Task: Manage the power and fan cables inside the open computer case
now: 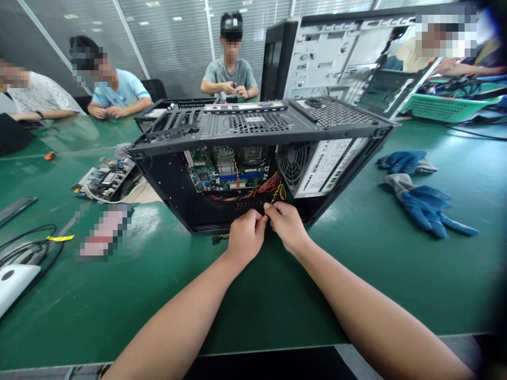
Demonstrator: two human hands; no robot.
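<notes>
A black computer case (pixel 160 177) lies on the table with an open side facing me. Inside it show a green motherboard (pixel 206 177) and, on the right, a power supply (pixel 327 169) with a fan grille. From there a bundle of coloured cables (pixel 253 191) runs toward my hands. My left hand (pixel 247 235) and my right hand (pixel 285 224) meet at the case's lower front edge, fingers pinched on a thin yellow-and-black cable (pixel 273 198). The cable's end hangs out left of my left hand, with a dark connector (pixel 217 239). What lies between my fingertips is mostly hidden.
Blue work gloves (pixel 425 203) lie at right; a green basket (pixel 446 108) of cables stands behind. Another upright case (pixel 279 63) is at the back. Loose parts (pixel 109 177), a blurred pinkish object (pixel 103 232) and black cables (pixel 29 250) lie left. Several people sit across.
</notes>
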